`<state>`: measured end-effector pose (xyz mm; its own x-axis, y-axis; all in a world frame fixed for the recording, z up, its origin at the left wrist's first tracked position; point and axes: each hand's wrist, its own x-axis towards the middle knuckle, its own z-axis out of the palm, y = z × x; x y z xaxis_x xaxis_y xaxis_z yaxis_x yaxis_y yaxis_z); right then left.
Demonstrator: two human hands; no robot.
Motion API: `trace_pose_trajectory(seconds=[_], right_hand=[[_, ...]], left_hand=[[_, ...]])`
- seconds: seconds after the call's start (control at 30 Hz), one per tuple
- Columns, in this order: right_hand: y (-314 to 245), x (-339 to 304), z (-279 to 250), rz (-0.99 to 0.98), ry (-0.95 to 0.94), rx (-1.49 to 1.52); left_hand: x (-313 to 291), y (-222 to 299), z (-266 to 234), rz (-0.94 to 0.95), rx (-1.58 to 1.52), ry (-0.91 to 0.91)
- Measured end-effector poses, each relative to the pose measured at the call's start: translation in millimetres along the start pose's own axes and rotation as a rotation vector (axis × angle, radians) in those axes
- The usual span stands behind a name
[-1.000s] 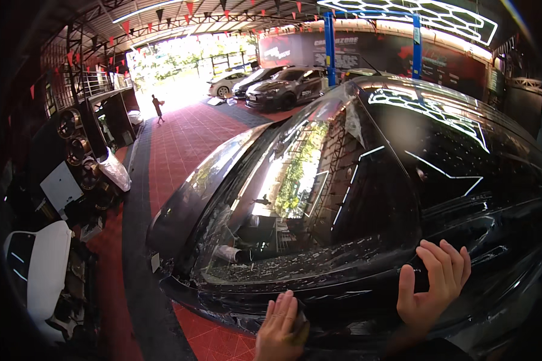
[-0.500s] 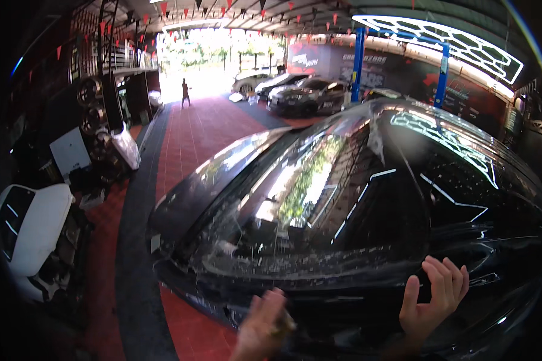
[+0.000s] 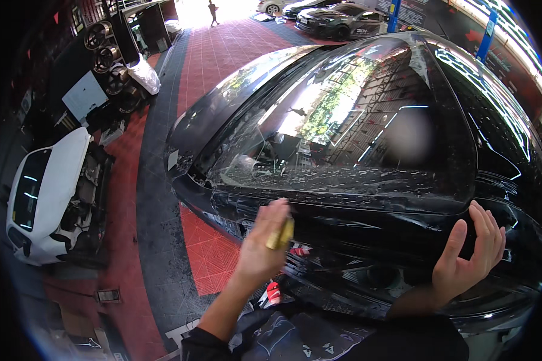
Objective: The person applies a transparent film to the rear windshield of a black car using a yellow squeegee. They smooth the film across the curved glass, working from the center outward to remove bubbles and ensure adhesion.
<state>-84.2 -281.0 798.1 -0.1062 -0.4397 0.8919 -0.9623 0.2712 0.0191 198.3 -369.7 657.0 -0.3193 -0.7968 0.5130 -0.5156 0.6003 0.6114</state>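
Note:
A black car [image 3: 343, 225] fills the middle and right, its large dark glass [image 3: 367, 144] mirroring bright greenery and ceiling lights. White streaks and drops run along the glass's lower border. In my left hand [image 3: 262, 243] is a small flat yellow tool [image 3: 280, 233], squeegee-like, held over the body panel below the glass; its far side is hidden by my fingers. My right hand [image 3: 473, 253] is open, thumb apart from the fingers, near the glass's lower right corner. Whether its fingertips touch the car I cannot tell.
At the left stands a white car [image 3: 48, 192] with its front exposed. Bronze wheels [image 3: 105, 57] hang behind it, above a white panel [image 3: 84, 96]. Red and black floor tiles [image 3: 229, 45] stretch back to a distant person [image 3: 213, 13] and parked cars [image 3: 337, 21]. Blue posts [image 3: 486, 36] rise beyond the car.
The view has tipped downward, bringing my forearms, clothing and a red shoe into sight. The yellow tool shows more plainly in my left hand. My right hand appears farther right, beside the glass's corner.

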Motion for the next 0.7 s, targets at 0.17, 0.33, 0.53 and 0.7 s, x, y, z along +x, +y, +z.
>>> trace_pose_trajectory(seconds=[0.17,0.33,0.53,0.7], right_hand=[[7,-3,0,0.011,-0.009,-0.005],[9,-1,-1,-0.064,-0.03,-0.022],[14,-4,1,-0.068,-0.034,-0.066],[12,-4,-2,-0.086,-0.044,-0.079]], left_hand=[[21,60,17,0.179,-0.129,-0.045],[-12,-30,-5,-0.145,0.025,0.055],[-5,-7,12,-0.01,-0.053,0.049],[-19,-82,-13,-0.48,0.107,0.054]])
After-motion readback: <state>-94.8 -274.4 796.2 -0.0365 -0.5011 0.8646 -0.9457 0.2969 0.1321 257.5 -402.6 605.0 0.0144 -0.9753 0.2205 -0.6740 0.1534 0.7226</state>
